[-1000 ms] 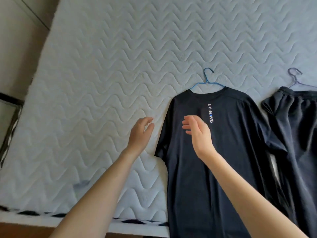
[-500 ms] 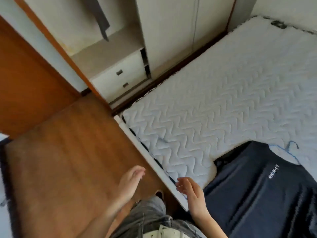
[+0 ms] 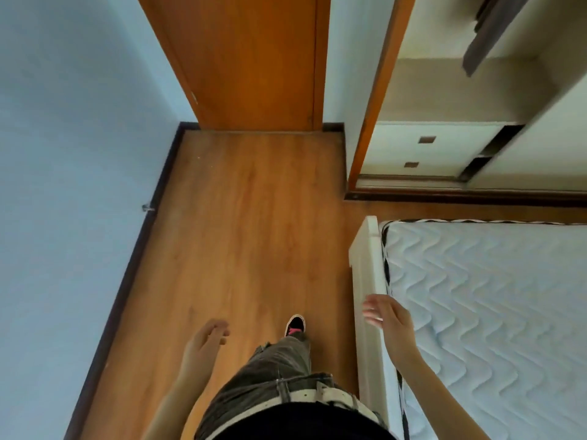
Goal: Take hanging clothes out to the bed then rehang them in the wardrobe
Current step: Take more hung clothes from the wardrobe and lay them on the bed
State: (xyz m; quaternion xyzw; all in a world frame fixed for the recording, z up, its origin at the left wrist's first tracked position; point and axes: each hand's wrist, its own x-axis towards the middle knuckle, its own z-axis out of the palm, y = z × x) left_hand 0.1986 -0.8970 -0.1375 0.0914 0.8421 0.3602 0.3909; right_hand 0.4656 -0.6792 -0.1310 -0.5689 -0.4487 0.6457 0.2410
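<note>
Both hands are empty. My left hand (image 3: 206, 339) hangs over the wooden floor with its fingers loosely curled. My right hand (image 3: 386, 315) is relaxed above the white bed frame (image 3: 368, 281), at the edge of the quilted mattress (image 3: 489, 306). The open wardrobe (image 3: 451, 100) stands at the top right, and a grey garment (image 3: 489, 33) hangs inside it above a shelf and two white drawers (image 3: 422, 150). The clothes laid on the bed are out of view.
A wooden door (image 3: 251, 58) stands ahead between pale blue walls. Wooden floor (image 3: 241, 223) runs from my feet to the door and wardrobe. The bed's corner (image 3: 365, 239) juts in on the right. My shoe (image 3: 295, 325) steps forward.
The view has swung left from the bed with the dark T-shirt to the floor, door and wardrobe. Both hands have dropped, empty, to my sides as I walk.
</note>
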